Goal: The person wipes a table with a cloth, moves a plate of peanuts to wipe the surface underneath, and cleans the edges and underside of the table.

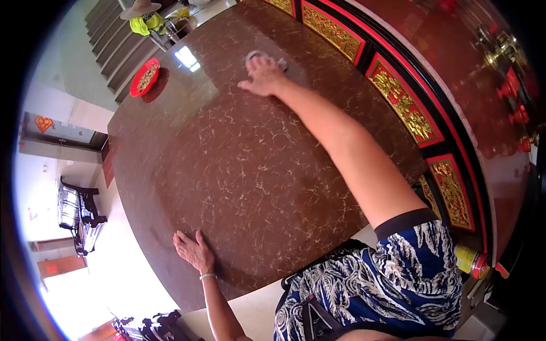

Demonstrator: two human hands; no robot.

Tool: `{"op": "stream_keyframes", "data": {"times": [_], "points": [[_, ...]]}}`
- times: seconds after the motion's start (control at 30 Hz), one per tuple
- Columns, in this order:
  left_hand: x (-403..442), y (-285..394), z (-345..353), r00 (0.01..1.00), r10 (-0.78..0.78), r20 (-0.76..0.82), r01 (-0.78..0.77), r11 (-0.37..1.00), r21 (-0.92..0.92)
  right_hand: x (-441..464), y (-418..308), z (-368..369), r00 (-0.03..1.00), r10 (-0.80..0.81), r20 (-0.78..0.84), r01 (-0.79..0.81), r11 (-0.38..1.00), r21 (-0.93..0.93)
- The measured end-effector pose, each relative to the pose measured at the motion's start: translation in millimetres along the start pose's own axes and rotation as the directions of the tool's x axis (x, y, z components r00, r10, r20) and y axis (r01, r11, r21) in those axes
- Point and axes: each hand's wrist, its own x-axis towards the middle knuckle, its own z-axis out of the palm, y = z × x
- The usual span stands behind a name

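Note:
My right hand (pixel 265 75) is stretched far across a brown marbled tabletop (pixel 239 159), its palm down on a crumpled greyish-white cloth (pixel 257 55). The cloth shows past the fingertips and beside the hand; the rest is covered. My left hand (pixel 194 251) lies flat near the table's near-left edge, fingers extended, holding nothing. A bracelet (pixel 208 276) circles the left wrist.
A red bowl (pixel 144 77) of small tan pieces, perhaps peanuts, stands near the far-left edge. Along the right runs a black-and-red cabinet with carved gold panels (pixel 401 101). Stairs (pixel 116 48) and a hat (pixel 140 8) with yellow-green fabric (pixel 148 24) appear beyond the table.

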Motion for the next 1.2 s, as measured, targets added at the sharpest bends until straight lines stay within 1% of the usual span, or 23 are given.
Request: {"op": "stream_keyframes", "data": {"times": [0.03, 0.1, 0.17, 0.23, 0.27, 0.37, 0.43, 0.5, 0.6, 0.63, 0.7, 0.73, 0.83, 0.87, 0.9, 0.97, 1.03, 1.1, 1.13, 1.2], "points": [[0, -1, 1, 1.000, -0.007, 0.003, 0.007, 1.000, -0.001, 2, 24, -1, 0.999, 0.042, -0.007, -0.042, 0.997, -0.059], [0, 1, 2, 1.000, -0.003, 0.001, 0.003, 1.000, -0.008, 3, 73, -15, 0.982, 0.189, 0.030, -0.185, 0.977, -0.103], [0, 1, 2, 1.000, -0.021, -0.012, 0.021, 1.000, 0.002, 1, 114, -16, 0.955, 0.297, -0.025, -0.296, 0.940, -0.167], [1, 4, 2, 1.000, -0.026, -0.008, 0.026, 1.000, -0.003, -5, 144, -17, 0.947, 0.302, -0.113, -0.317, 0.935, -0.158], [0, 4, 2, 0.999, -0.031, -0.007, 0.031, 0.999, -0.008, -7, 149, -22, 0.941, 0.332, -0.063, -0.337, 0.929, -0.152], [1, 4, 5, 1.000, -0.026, -0.017, 0.026, 1.000, 0.001, -16, 151, -27, 0.919, 0.389, -0.061, -0.394, 0.912, -0.114], [0, 2, 7, 1.000, -0.023, -0.014, 0.023, 1.000, -0.006, -30, 150, -30, 0.921, 0.385, -0.065, -0.390, 0.915, -0.108], [-4, -1, 7, 1.000, -0.021, -0.007, 0.021, 1.000, -0.014, -48, 151, -31, 0.936, 0.342, -0.085, -0.350, 0.929, -0.117], [-4, 2, 1, 1.000, -0.013, -0.011, 0.013, 1.000, -0.015, -80, 145, -38, 0.921, 0.387, -0.046, -0.389, 0.914, -0.117], [-5, 1, 2, 1.000, -0.014, -0.024, 0.014, 1.000, -0.015, -94, 145, -39, 0.917, 0.395, -0.053, -0.398, 0.910, -0.118], [-6, 0, 4, 0.999, -0.003, -0.042, 0.002, 1.000, -0.022, -123, 144, -41, 0.925, 0.361, -0.119, -0.373, 0.923, -0.099], [-7, -1, 7, 0.998, 0.000, -0.057, -0.001, 1.000, -0.021, -140, 141, -46, 0.922, 0.378, -0.086, -0.385, 0.918, -0.093], [-11, -4, 9, 0.996, 0.023, -0.087, -0.025, 0.999, -0.020, -192, 132, -63, 0.916, 0.396, -0.068, -0.402, 0.910, -0.100], [-12, -4, 10, 0.995, 0.021, -0.098, -0.024, 0.999, -0.024, -208, 133, -60, 0.910, 0.396, -0.121, -0.408, 0.908, -0.098], [-13, -5, 11, 0.994, 0.038, -0.100, -0.041, 0.999, -0.028, -224, 134, -61, 0.903, 0.410, -0.127, -0.423, 0.900, -0.100], [-16, -6, 17, 0.989, 0.035, -0.145, -0.041, 0.999, -0.035, -255, 136, -64, 0.915, 0.395, -0.078, -0.402, 0.909, -0.111], [-16, -6, 18, 0.987, 0.042, -0.157, -0.048, 0.998, -0.035, -287, 134, -67, 0.902, 0.422, -0.093, -0.430, 0.896, -0.107], [-17, -7, 21, 0.985, 0.049, -0.163, -0.055, 0.998, -0.034, -320, 131, -71, 0.912, 0.396, -0.108, -0.408, 0.905, -0.123], [-16, -7, 22, 0.986, 0.043, -0.163, -0.048, 0.998, -0.027, -335, 128, -70, 0.895, 0.420, -0.152, -0.440, 0.887, -0.142], [-17, -7, 21, 0.986, 0.055, -0.156, -0.059, 0.998, -0.019, -368, 129, -73, 0.892, 0.425, -0.154, -0.445, 0.886, -0.129]]}}
